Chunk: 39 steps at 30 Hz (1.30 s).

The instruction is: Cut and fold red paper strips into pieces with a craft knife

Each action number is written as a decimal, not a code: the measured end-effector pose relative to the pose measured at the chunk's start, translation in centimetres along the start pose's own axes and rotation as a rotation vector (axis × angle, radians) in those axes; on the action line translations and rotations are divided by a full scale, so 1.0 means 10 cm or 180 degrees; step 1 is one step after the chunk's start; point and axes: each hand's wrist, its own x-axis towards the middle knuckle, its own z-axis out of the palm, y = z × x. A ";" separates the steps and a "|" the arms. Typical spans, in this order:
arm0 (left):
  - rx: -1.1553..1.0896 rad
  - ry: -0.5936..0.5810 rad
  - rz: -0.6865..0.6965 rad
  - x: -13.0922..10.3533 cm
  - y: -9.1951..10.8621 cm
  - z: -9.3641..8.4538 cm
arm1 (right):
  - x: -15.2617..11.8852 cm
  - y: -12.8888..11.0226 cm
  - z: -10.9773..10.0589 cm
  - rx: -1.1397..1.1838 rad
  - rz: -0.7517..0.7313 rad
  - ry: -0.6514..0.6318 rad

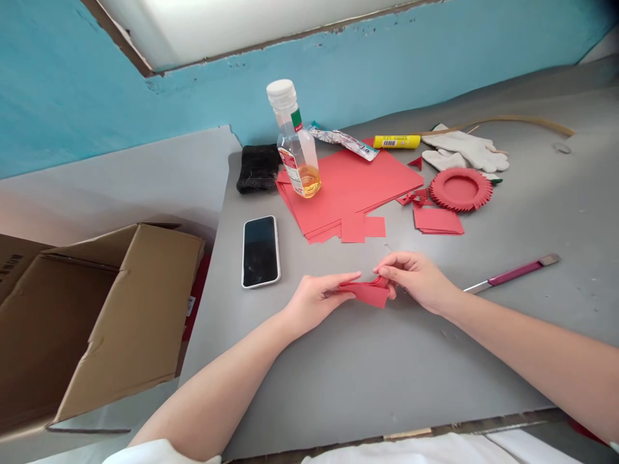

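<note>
A small piece of red paper (371, 295) is held between both hands above the grey table, partly folded over along its upper side. My left hand (322, 298) pinches its left end between thumb and fingers. At the right end, my right hand (411, 277) grips the upper edge with thumb and forefinger, other fingers behind the paper. Beyond the hands lie small red paper rectangles (353, 227) at the edge of a stack of large red sheets (358, 180). A round red paper piece with a fringed rim (461, 189) rests further right, near a small pile of red cards (438, 220).
Left of the hands lies a phone (261, 251). Behind it are a black cloth-like item (258, 169) and a glass bottle (298, 151) standing upright. A yellow glue stick (396, 142) and white gloves (467, 148) lie at the back. A purple-handled blade tool (515, 273) lies right; a cardboard box (130, 322) stands left.
</note>
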 end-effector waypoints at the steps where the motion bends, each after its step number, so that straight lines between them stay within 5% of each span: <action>1: 0.0108 0.0165 -0.0034 0.00 0.00 0.01 | 0.00 0.00 0.00 0.0035 -0.0009 0.0060; 6: 0.0455 0.0820 -0.0070 0.02 0.02 0.02 | -0.05 0.00 0.06 -0.0354 -0.0303 0.0190; 10: 0.0579 0.1072 -0.0048 0.01 0.00 0.07 | -0.08 0.08 0.14 -0.1387 -0.0960 0.0518; 14: 0.1120 0.1162 0.0520 -0.02 -0.06 0.15 | -0.05 0.18 0.15 -0.2343 -0.1980 0.0991; 18: 0.1503 0.1161 0.1048 -0.02 -0.10 0.16 | -0.04 0.18 0.13 -0.2735 -0.2506 0.1145; 28: 0.1562 0.1263 0.1097 0.00 -0.10 0.13 | -0.03 0.15 0.11 -0.3239 -0.3466 0.1270; 39: 0.1281 0.1150 0.0884 0.00 -0.10 0.13 | -0.03 0.13 0.09 -0.3302 -0.3846 0.1297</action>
